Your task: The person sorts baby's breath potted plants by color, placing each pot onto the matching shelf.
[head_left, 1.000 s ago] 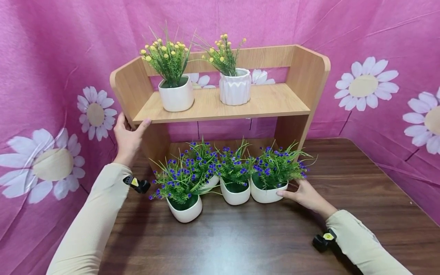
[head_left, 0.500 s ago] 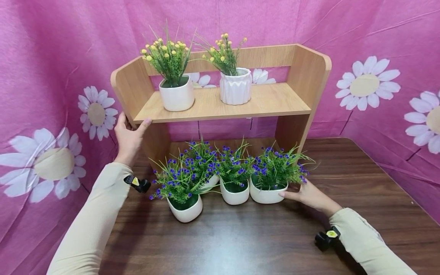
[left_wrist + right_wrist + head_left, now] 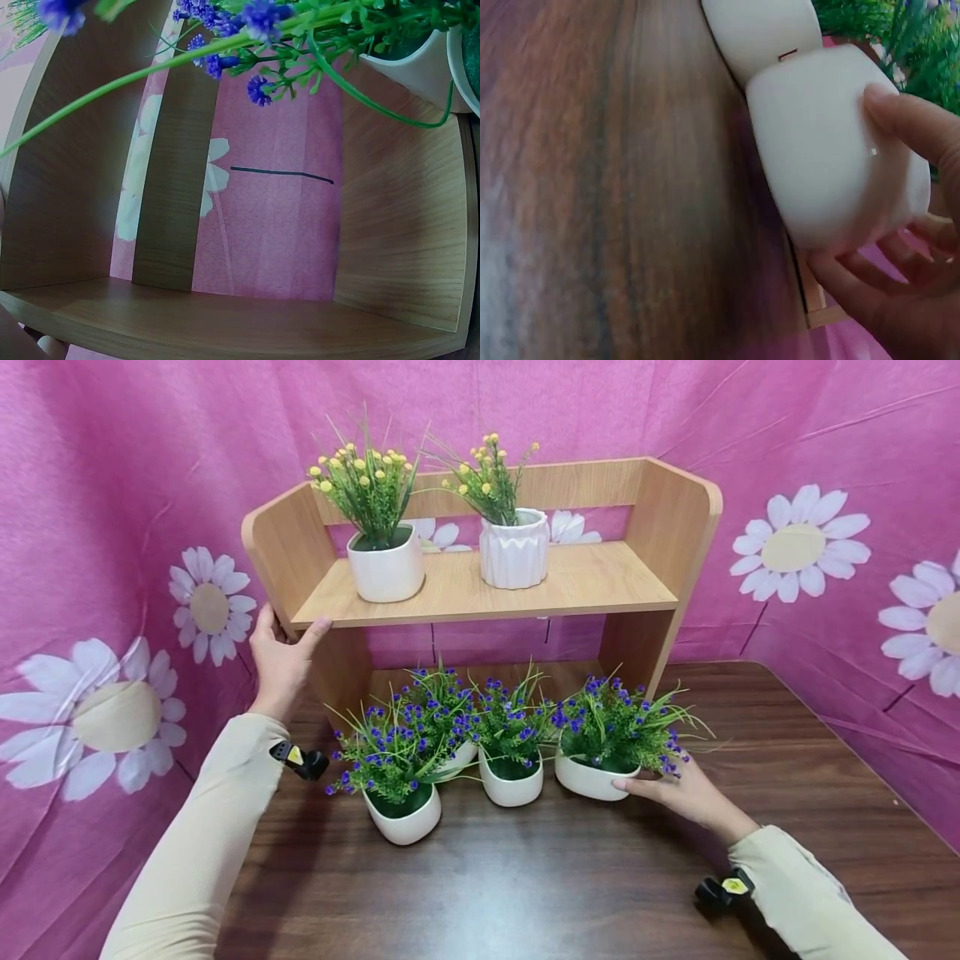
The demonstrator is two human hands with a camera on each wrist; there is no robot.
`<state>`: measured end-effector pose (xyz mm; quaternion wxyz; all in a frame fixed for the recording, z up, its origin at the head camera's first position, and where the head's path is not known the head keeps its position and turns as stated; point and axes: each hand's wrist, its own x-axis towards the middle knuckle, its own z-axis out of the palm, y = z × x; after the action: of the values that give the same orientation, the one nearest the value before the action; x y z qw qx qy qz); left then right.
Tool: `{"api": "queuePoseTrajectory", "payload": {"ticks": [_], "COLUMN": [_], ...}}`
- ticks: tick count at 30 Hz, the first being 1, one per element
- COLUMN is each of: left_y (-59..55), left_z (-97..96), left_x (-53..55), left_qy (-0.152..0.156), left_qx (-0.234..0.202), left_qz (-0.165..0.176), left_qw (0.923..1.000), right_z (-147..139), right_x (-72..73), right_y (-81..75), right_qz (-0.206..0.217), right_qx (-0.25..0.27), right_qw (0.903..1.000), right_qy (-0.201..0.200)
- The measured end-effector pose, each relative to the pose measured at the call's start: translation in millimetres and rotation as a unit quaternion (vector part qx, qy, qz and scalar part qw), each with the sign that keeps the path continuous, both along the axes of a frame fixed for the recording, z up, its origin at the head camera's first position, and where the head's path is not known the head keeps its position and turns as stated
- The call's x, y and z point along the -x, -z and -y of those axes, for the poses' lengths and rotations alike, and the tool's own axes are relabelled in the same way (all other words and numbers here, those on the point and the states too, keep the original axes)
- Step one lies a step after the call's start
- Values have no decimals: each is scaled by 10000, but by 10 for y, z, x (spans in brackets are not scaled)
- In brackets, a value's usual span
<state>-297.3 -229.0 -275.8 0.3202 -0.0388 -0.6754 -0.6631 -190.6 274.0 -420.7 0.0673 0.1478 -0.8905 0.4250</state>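
The right hand [image 3: 686, 793] grips the white pot [image 3: 596, 779] of purple flowers, tilted just above the table [image 3: 787, 752], while the left hand [image 3: 279, 656] clasps the shelf [image 3: 480, 589] edge (fingers behind are hidden).

The head view looks forward and down over the shelf [image 3: 480, 585]; the left wrist view sits close beneath it, and the right wrist view hugs the table [image 3: 592, 187].
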Motion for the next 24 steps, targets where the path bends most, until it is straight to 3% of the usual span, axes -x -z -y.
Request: {"api": "queuePoseTrajectory", "payload": {"ticks": [6,10,15,24], "left_y": [6,11,-7,-78], "left_z": [13,14,2,-51], "left_x": [14,22,-10,-111], "left_qy": [7,24,16,62], "left_qx": [-16,-46,29,58], "left_qz": [-66,-58,-64,-60], "left_qw": [10000,10000,10000,9999], "right_z": [78,141,225,442], "right_x": [7,40,107,296], "right_y": [-66,-118,-183,-225], "right_qz": [-558,-597,-709,-1252], "right_qx": [-87,10,103,672], "right_qw": [9957,9903,9841,9614], "right_qy": [732,1251,1625,2355]}}
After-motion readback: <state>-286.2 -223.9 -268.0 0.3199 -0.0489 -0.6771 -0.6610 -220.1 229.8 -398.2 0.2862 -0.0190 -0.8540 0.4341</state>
